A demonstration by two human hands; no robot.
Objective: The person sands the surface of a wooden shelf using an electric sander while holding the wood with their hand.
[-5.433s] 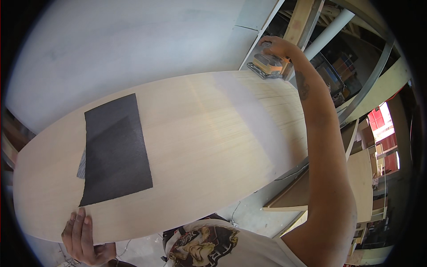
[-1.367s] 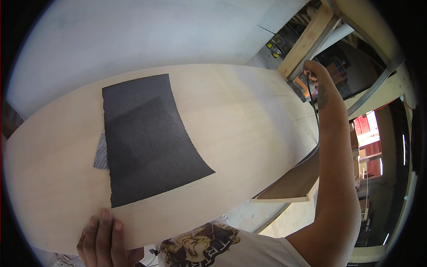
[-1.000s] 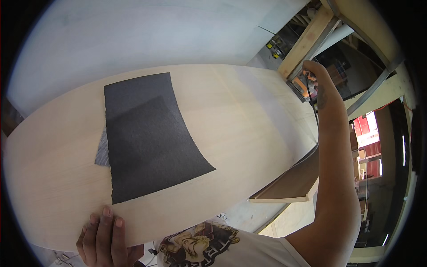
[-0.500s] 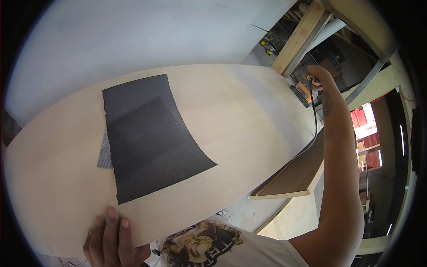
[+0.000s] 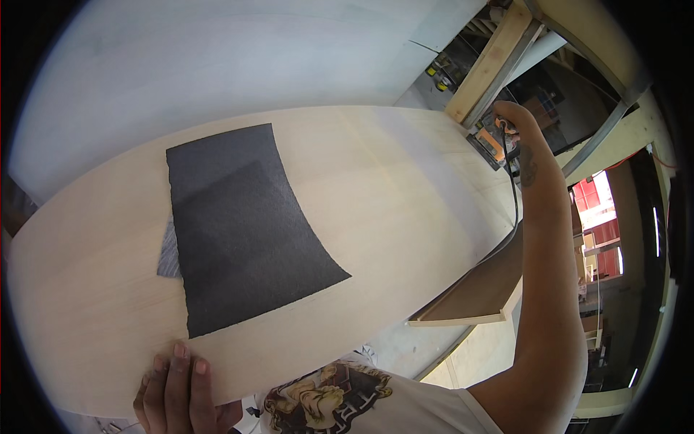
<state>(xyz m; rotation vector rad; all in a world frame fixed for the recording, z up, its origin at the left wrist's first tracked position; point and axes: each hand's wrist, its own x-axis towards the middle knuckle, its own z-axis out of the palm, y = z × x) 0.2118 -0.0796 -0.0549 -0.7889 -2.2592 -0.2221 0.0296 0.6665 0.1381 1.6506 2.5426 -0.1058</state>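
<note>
A long, pale wooden panel (image 5: 405,239) lies across the view. My left hand (image 5: 177,390) rests at its near edge, fingers stretched flat on the surface. My right arm reaches to the panel's far right end. There my right hand (image 5: 508,119) is wrapped round an orange power sander (image 5: 489,148) with a black cord (image 5: 511,188). The sander sits at the panel's end; its underside is hidden. On the panel's left half lies a large dark sandpaper sheet (image 5: 246,239) with a curved right side. A grey striped piece (image 5: 168,253) sticks out from under it.
A large pale board (image 5: 217,58) stands behind the panel. Timber posts (image 5: 495,61) and a metal bar (image 5: 600,137) rise beyond the sander. A brown, wood-framed panel (image 5: 477,289) lies below the right end. The cord hangs along that end.
My right hand and the sander have shifted slightly left and up. My left hand keeps its place on the panel, and the whole view has moved a little.
</note>
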